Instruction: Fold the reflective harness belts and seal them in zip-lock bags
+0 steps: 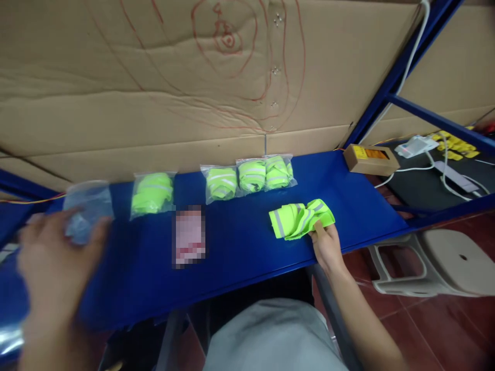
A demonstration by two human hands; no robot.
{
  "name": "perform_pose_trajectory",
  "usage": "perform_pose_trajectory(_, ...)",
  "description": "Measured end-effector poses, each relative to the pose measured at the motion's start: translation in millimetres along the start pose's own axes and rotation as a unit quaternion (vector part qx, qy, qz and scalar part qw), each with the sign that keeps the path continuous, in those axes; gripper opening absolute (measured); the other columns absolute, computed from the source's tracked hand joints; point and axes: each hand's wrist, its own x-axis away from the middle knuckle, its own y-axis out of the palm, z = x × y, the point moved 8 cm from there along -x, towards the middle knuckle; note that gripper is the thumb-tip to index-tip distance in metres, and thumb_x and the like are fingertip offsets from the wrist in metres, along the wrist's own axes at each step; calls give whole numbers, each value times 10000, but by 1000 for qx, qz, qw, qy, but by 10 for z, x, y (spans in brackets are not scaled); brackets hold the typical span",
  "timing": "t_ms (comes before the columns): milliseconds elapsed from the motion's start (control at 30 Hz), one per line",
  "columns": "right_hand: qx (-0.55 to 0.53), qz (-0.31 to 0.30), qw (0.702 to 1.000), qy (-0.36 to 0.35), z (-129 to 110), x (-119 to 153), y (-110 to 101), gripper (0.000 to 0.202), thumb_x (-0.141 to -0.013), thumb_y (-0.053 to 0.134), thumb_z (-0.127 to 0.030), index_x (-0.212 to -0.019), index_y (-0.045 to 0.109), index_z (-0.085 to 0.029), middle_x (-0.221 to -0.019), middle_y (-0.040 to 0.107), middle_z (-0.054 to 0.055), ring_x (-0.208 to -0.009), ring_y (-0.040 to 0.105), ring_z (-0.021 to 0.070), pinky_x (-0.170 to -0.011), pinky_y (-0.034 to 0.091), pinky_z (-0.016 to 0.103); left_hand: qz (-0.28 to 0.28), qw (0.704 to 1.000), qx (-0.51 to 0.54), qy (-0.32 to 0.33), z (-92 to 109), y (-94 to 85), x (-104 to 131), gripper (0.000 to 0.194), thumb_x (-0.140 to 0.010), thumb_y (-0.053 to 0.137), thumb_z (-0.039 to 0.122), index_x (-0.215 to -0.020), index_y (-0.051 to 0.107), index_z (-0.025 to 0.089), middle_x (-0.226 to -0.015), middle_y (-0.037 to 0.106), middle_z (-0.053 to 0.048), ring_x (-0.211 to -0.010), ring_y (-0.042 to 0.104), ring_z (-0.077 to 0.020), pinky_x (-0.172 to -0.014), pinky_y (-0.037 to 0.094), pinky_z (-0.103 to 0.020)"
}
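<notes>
My right hand (328, 246) grips the near right edge of a fluorescent yellow-green reflective vest (292, 220), loosely folded, with grey bands. My left hand (62, 257), blurred by motion, hovers at the far left, thumb and fingers spread apart. Just beyond it lies a clear plastic bag (93, 198), bluish against the table and crumpled in the middle; whether the fingers touch it is hard to see. Along the back, a bagged vest (152, 193) sits apart, and to its right stand several more bagged vests (221, 184) side by side.
A pixelated pinkish packet (189, 236) lies mid-table on the blue tabletop (240, 242). Cardboard (174, 118) walls the back. At right are a small cardboard box (371, 158), a blue metal frame (444, 116), white cables (412, 168) and a plastic stool (456, 263).
</notes>
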Motion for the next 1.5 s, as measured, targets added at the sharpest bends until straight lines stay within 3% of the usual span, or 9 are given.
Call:
perform_pose_trajectory(167,5,-59,997,46,-100,191,266,593,-731,818,-551,-1184,648,-209,-1082,737,87,-968,698,251,-820,577,375,-160,926,139,313,1647,853,923,604,-867,720,304,-1429,499,312,-1584,426,-110,-1459,425,-358,-1144,456,-557)
perform_pose_trajectory(300,49,-96,994,30,-185,385,348,536,-804,763,-556,-1202,648,-216,-1125,727,90,-1026,676,262,-901,561,412,-213,873,131,418,2201,1253,1174,634,-883,626,79,-1464,493,295,-1558,470,-108,-1492,388,-285,-1200,404,-489)
perform_pose_trajectory(467,-41,-149,987,-33,-393,384,138,243,-824,767,-448,-817,616,-258,-1048,682,9,-1073,653,221,-1012,504,433,-285,889,292,209,1845,1499,1037,374,-818,793,323,-1175,708,246,-1130,734,-66,-1027,696,-220,-929,559,-325)
perform_pose_trajectory(633,-80,-245,966,-14,-423,435,132,587,-878,664,-494,-590,255,-186,-568,315,-45,-411,345,97,-523,431,321,-297,820,474,-120,1373,1826,1128,406,-832,715,534,-693,570,180,-577,563,32,-491,536,-121,-470,458,-222)
perform_pose_trajectory(900,-11,-274,955,-112,-614,625,239,107,-914,593,-305,-818,604,-259,-729,558,6,-654,549,176,-624,428,326,-152,804,548,-174,1363,1654,925,359,-916,627,521,-810,504,201,-710,566,49,-635,547,-87,-610,441,-176)
perform_pose_trajectory(1033,268,-457,834,-152,-588,966,309,302,-987,464,-225,-1163,699,-296,-1025,706,57,-939,632,235,-810,495,377,-167,710,632,-261,1309,1618,991,282,-886,661,460,-891,526,213,-812,651,18,-707,635,-137,-681,505,-241)
perform_pose_trajectory(1133,428,-473,757,-144,-502,1047,210,443,-1019,367,-157,-1346,615,-324,-1224,690,48,-1129,620,228,-963,501,393,-202,647,666,-311,1259,1607,1192,274,-831,676,424,-932,525,219,-790,696,-13,-735,687,-204,-695,537,-304)
perform_pose_trajectory(1300,482,-310,764,-296,-710,973,347,296,-1036,463,-242,-1293,605,-277,-1293,647,81,-1243,581,251,-1053,470,439,-177,659,656,-322,1155,1578,1449,224,-783,630,336,-946,520,228,-684,674,8,-694,682,-216,-639,509,-288)
perform_pose_trajectory(1500,578,-416,622,-326,-244,1034,953,744,-950,660,-398,-1591,305,-271,-1620,363,113,-1496,337,331,-1177,373,558,-231,646,685,-244,1279,1561,1463,335,-858,452,500,-777,562,194,-552,544,-6,-614,595,-191,-629,453,-286)
